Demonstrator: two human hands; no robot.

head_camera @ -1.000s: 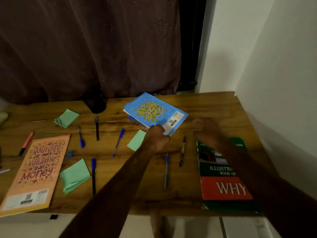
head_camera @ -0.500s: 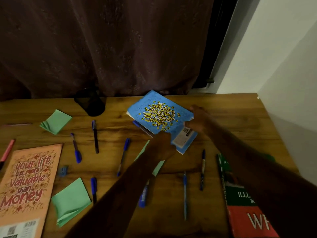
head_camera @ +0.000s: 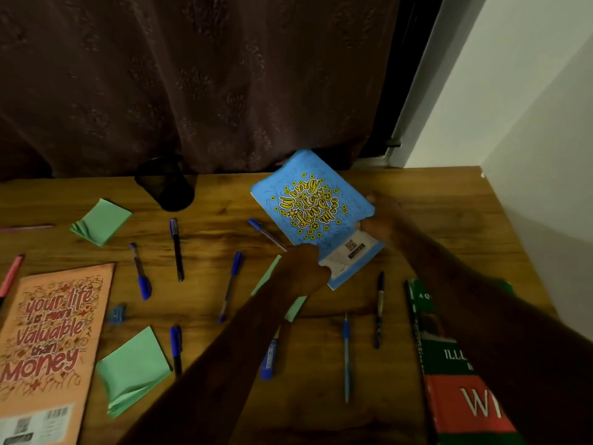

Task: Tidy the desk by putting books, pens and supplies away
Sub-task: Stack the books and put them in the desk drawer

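Just right of frame centre, the blue notebook (head_camera: 313, 213) tilts above the wooden desk (head_camera: 433, 194), the left hand (head_camera: 305, 268) gripping its lower corner, the right hand (head_camera: 378, 226) curled round its right edge

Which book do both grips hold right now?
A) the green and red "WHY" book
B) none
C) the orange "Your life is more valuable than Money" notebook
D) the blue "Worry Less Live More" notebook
D: the left grip pinches the blue notebook's near corner and the right grip holds its right edge, while the orange notebook and the green and red book lie flat on the desk.
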